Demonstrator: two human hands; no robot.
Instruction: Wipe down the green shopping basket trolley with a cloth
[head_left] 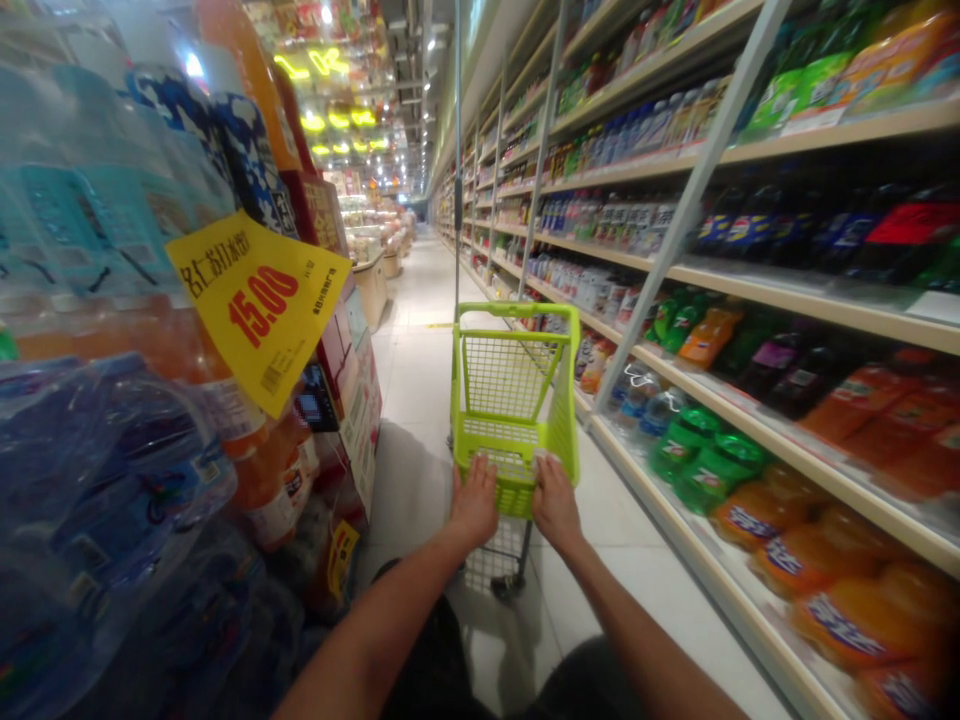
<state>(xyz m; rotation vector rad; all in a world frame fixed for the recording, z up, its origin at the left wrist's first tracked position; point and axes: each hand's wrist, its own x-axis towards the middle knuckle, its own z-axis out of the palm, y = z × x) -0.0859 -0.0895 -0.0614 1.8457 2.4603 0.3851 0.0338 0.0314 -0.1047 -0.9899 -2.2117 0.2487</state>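
A lime-green shopping cart [568, 400] stands on the aisle floor in front of me, its basket holding nothing that I can see. My left hand [478, 500] is closed over the near rim of the basket, left of its middle, with the fingers pointing forward. On the near right corner, my right hand [555, 498] is wrapped round the same rim, and something small and whitish shows by its fingertips. Below the basket, a dark caster wheel [507, 585] is visible between my forearms.
Drink shelves [750, 395] run along the right, with orange soda bottles [847, 595] at the bottom. Close on the left rise stacked water packs [112, 480] and a yellow price sign [259, 310]. The tiled aisle [420, 270] stretches ahead past display counters [370, 285].
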